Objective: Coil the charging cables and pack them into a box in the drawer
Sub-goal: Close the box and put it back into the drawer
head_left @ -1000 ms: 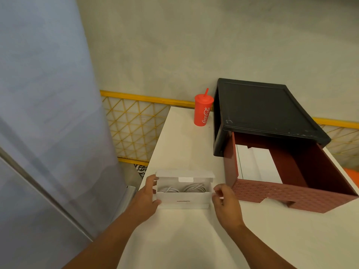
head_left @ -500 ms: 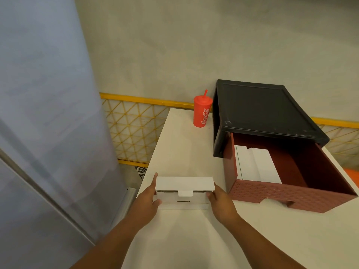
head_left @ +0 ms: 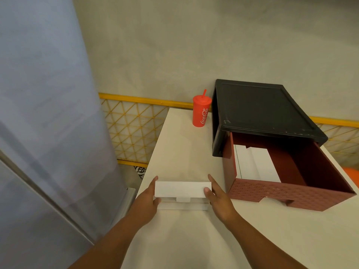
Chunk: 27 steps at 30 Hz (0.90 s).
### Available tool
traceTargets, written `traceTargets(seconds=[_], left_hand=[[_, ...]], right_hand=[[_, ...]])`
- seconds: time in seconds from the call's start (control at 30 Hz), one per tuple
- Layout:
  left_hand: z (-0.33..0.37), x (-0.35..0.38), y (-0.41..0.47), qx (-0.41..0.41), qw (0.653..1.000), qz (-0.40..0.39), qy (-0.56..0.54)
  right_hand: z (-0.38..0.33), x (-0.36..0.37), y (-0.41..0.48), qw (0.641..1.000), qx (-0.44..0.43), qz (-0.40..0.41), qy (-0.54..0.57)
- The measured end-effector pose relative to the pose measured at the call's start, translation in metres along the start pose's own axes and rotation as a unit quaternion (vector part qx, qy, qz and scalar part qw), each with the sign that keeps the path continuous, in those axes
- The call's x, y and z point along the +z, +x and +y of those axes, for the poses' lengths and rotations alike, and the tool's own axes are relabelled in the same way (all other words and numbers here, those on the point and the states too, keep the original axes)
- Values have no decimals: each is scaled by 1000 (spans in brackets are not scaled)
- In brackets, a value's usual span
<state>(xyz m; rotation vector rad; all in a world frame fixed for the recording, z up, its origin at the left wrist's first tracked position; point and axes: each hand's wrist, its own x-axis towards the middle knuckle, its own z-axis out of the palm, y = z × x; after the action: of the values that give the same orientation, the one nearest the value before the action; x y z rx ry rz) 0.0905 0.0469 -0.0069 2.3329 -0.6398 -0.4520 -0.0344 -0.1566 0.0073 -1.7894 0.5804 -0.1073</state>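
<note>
A small white cardboard box (head_left: 180, 191) lies on the white table (head_left: 184, 239) near its left edge, its lid folded down over the top. The coiled cables are hidden inside it. My left hand (head_left: 148, 199) holds the box's left end, thumb at the front corner. My right hand (head_left: 215, 195) holds the right end, with the thumb on the lid. To the right stands a black drawer unit (head_left: 260, 109) with its dark red drawer (head_left: 287, 193) pulled out; white boxes (head_left: 256, 166) lie inside it.
A red cup with a straw (head_left: 201, 111) stands at the back of the table beside the drawer unit. A grey panel (head_left: 44, 133) rises close on the left. Behind the table runs a yellow lattice rail (head_left: 134, 131).
The box's lid, upright a second ago with the white cable coils showing, has been folded down flat over the box. Both hands stayed at the box's ends.
</note>
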Motion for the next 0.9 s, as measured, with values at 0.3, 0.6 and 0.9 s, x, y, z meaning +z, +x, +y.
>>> traceTargets(seconds=[0.3, 0.6, 0.9], left_hand=[[2, 5, 2, -50, 997, -60, -26], [15, 22, 1, -42, 998, 10, -34], [29, 31, -3, -156, 978, 111, -80]], right_hand=[[7, 7, 1, 993, 15, 32, -112], [17, 17, -6, 970, 111, 46, -213], [11, 14, -9, 958, 145, -3, -246]])
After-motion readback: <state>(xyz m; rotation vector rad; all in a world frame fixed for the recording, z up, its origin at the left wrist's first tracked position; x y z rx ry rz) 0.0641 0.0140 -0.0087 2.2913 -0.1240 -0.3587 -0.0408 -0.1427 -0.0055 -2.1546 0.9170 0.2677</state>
